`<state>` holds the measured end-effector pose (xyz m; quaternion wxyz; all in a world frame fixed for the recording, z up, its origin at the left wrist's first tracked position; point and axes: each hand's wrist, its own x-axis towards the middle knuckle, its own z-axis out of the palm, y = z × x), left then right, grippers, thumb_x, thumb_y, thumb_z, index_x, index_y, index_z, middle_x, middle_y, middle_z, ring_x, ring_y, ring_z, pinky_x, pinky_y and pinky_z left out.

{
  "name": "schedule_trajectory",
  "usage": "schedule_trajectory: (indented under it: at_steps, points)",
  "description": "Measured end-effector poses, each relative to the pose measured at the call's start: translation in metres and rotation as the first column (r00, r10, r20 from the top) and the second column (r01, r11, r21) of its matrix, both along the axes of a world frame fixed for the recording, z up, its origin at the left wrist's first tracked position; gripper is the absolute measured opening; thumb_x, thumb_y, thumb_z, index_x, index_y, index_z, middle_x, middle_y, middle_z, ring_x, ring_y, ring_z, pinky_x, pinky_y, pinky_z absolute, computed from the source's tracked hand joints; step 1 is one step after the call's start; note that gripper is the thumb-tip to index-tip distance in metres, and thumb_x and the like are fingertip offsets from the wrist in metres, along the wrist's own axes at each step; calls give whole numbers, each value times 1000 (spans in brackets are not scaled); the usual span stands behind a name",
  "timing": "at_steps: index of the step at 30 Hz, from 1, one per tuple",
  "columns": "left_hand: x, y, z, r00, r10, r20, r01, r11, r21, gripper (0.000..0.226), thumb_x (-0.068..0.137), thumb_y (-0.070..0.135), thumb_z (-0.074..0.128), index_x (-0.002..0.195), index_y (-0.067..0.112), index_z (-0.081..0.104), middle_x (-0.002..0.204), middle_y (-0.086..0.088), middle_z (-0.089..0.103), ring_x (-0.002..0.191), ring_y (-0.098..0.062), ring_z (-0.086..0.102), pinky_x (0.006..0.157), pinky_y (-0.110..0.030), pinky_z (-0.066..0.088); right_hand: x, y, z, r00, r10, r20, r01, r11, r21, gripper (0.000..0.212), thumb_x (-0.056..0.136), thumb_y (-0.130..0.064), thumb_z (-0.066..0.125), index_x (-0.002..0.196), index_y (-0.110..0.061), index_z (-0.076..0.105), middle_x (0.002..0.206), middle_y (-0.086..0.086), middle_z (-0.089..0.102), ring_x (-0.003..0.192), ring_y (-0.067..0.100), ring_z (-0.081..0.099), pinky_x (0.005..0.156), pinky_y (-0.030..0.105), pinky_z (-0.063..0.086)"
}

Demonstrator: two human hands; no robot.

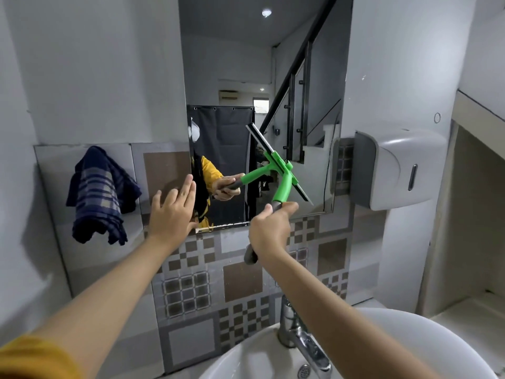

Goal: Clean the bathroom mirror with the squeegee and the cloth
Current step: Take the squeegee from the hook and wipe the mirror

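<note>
Green squeegee (281,170), clamped in the right hand (269,228), slants its blade across the mirror (232,64) above. Left hand (170,212) is spread flat, nearer the cloth (101,195).

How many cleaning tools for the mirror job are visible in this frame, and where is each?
2. The green squeegee is held in the right hand, its blade against the mirror. The checked cloth hangs on the wall left of the mirror, untouched. Others may lie out of view.
</note>
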<state>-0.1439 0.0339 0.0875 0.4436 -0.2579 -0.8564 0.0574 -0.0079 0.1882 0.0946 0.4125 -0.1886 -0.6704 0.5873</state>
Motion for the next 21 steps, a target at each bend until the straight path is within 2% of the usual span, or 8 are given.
schedule_trajectory:
  at_steps: [6, 11, 17, 21]
  points:
    - [-4, -6, -3, 999, -44, -30, 44, 999, -3, 100, 59, 42, 82, 139, 4, 35, 149, -11, 33, 112, -32, 52, 92, -57, 41, 6, -27, -11, 998, 51, 23, -53, 994, 98, 15, 101, -19, 35, 112, -12, 29, 70, 4, 50, 55, 18, 50, 47, 30, 42]
    - [-8, -8, -6, 998, -36, -43, 36, 999, 0, 104, 58, 47, 80, 141, 6, 32, 149, -9, 33, 112, -30, 51, 93, -58, 40, 14, -36, -22, 995, 96, 17, -97, 971, 220, 10, 101, -19, 36, 100, -22, 26, 74, 3, 51, 54, 15, 49, 45, 29, 43]
    - [-11, -9, -11, 999, -29, -42, 30, 999, 33, 103, 58, 49, 80, 140, 8, 34, 148, -11, 35, 120, -31, 50, 95, -59, 39, 11, -47, -26, 994, 111, 2, -108, 966, 236, 12, 101, -18, 36, 98, -24, 26, 72, 2, 51, 54, 15, 50, 47, 31, 45]
    - [-13, -10, -14, 998, -47, -50, 50, 997, 52, 100, 60, 47, 80, 141, 9, 34, 148, -12, 36, 124, -30, 47, 95, -59, 38, 10, -48, -36, 995, 95, 24, -98, 942, 322, 12, 101, -18, 34, 99, -25, 24, 70, 0, 51, 54, 14, 50, 47, 32, 43]
